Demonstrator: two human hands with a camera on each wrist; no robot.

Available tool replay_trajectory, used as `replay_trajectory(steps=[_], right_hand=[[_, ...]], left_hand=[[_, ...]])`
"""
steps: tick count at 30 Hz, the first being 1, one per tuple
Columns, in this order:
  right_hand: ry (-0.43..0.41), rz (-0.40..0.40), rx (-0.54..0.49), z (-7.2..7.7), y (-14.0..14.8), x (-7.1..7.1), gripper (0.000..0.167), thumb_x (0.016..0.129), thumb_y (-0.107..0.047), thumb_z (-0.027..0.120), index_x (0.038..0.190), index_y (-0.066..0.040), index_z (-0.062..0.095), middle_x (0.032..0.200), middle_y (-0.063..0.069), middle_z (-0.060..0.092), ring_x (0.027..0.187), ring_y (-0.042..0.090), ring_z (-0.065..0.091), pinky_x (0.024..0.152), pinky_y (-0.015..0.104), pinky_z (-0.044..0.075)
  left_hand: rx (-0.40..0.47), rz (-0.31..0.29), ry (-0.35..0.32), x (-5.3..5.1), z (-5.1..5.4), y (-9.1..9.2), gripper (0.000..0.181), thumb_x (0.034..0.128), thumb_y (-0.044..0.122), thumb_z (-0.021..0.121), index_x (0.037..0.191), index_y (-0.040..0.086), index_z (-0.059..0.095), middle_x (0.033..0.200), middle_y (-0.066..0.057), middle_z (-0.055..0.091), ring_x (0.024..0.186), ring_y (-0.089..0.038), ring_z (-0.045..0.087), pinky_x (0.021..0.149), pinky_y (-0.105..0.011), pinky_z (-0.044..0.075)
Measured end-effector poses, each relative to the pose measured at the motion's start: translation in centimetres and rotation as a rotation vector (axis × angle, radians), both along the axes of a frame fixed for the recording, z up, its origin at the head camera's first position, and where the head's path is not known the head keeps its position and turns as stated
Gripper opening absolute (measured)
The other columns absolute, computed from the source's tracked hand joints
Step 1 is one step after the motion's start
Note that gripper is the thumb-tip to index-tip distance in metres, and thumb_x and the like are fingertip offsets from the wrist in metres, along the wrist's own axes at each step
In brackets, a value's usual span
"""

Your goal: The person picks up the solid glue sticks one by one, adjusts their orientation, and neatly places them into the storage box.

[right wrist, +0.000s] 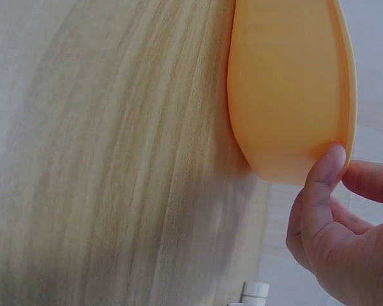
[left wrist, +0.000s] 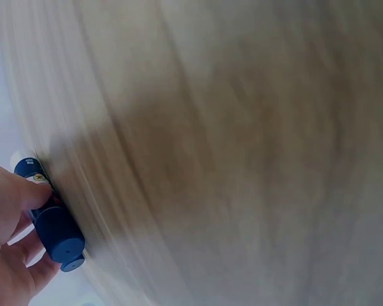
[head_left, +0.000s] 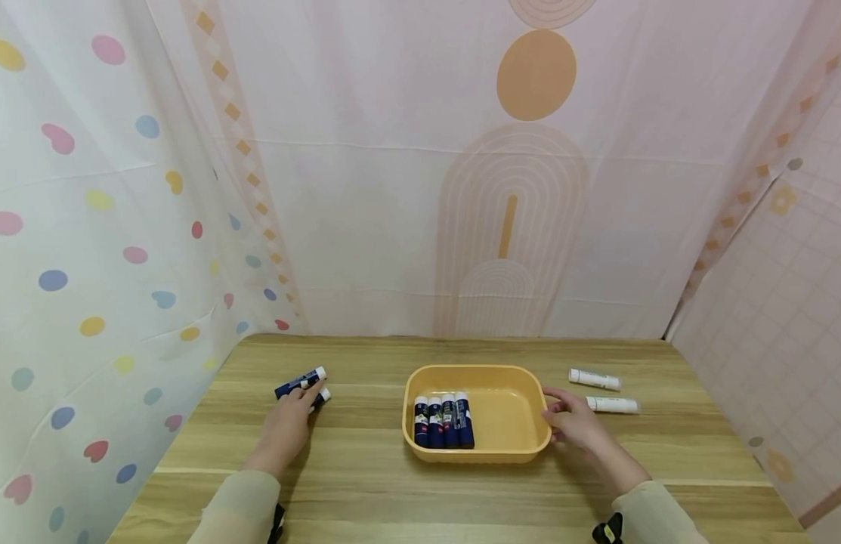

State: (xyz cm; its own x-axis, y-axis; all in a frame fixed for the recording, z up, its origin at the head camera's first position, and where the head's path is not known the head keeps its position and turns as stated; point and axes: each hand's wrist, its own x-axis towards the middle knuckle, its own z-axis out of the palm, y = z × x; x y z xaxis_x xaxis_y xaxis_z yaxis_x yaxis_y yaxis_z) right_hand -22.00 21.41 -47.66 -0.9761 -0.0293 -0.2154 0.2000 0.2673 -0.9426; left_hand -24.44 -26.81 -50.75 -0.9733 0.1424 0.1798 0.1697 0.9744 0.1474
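Apparently this is the grasping step: the left hand (head_left: pixel 287 425) pinches the nearer blue stick (head_left: pixel 321 399) on the desk (head_left: pixel 366 499), the right hand (head_left: pixel 578 423) pinches the yellow tray (head_left: pixel 476 455); a careful lift seems called for.

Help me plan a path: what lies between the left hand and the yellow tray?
In the head view, a white-capped blue tube pokes out beside the left hand, then bare table runs to the yellow tray.
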Motion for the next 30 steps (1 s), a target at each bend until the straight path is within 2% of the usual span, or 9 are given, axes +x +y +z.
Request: replay_trajectory(steps=[5,11,18,21,25,28,30], right_hand=[[0.000,0.001,-0.009,0.1,0.0,0.1,0.050,0.091,0.002,0.053,0.138,0.006,0.038,0.088,0.008,0.048,0.064,0.014,0.050,0.055,0.025,0.049],[0.006,-0.005,-0.016,0.0,0.0,0.1,0.050,0.091,0.003,0.054,0.138,0.006,0.039,0.088,0.008,0.048,0.063,0.014,0.050,0.054,0.025,0.049],[0.006,-0.002,-0.018,0.1,0.0,0.1,0.049,0.091,0.003,0.053,0.138,0.006,0.039,0.089,0.008,0.047,0.063,0.014,0.050,0.054,0.024,0.049],[0.006,-0.005,-0.020,0.2,0.0,0.2,0.049,0.091,0.003,0.053,0.138,0.006,0.039,0.089,0.008,0.047,0.063,0.014,0.051,0.054,0.025,0.049],[0.006,-0.007,-0.022,0.1,-0.1,0.2,0.049,0.091,0.003,0.053,0.137,0.006,0.039,0.088,0.008,0.047,0.063,0.014,0.051,0.054,0.024,0.049],[0.004,-0.008,-0.018,0.1,-0.1,0.1,0.049,0.091,0.003,0.054,0.138,0.006,0.039,0.089,0.008,0.047,0.063,0.014,0.051,0.054,0.025,0.049],[0.003,-0.006,-0.016,0.0,-0.1,0.1,0.049,0.091,0.003,0.054,0.138,0.006,0.039,0.089,0.008,0.047,0.064,0.014,0.051,0.055,0.026,0.050]], left_hand=[[0.007,0.013,-0.015,0.1,0.1,0.1,0.057,0.0907,-0.002,0.056,0.144,0.011,0.040,0.116,-0.027,0.055,0.099,-0.043,0.056,0.080,-0.055,0.050],[0.067,0.015,0.058,0.0,0.4,0.7,0.062,0.0876,-0.003,0.059,0.144,0.013,0.038,0.120,-0.031,0.051,0.102,-0.045,0.056,0.081,-0.055,0.050],[0.159,0.006,0.089,0.2,0.8,1.7,0.065,0.0871,0.005,0.064,0.145,0.018,0.037,0.117,-0.024,0.052,0.104,-0.041,0.056,0.072,-0.050,0.053],[0.230,-0.016,0.106,0.2,1.1,2.3,0.064,0.0867,0.005,0.065,0.144,0.017,0.038,0.118,-0.023,0.052,0.105,-0.041,0.057,0.075,-0.052,0.052],[0.346,-0.001,0.063,0.0,1.4,3.2,0.063,0.0881,0.007,0.064,0.144,0.016,0.035,0.123,-0.024,0.048,0.109,-0.041,0.055,0.083,-0.054,0.050],[0.482,0.018,0.001,-0.1,1.6,4.0,0.063,0.0881,0.005,0.063,0.143,0.011,0.033,0.119,-0.024,0.048,0.103,-0.036,0.055,0.082,-0.048,0.050],[0.558,0.023,-0.018,0.1,1.7,4.5,0.063,0.0869,0.002,0.063,0.141,0.006,0.032,0.113,-0.022,0.048,0.096,-0.031,0.054,0.077,-0.041,0.049]])
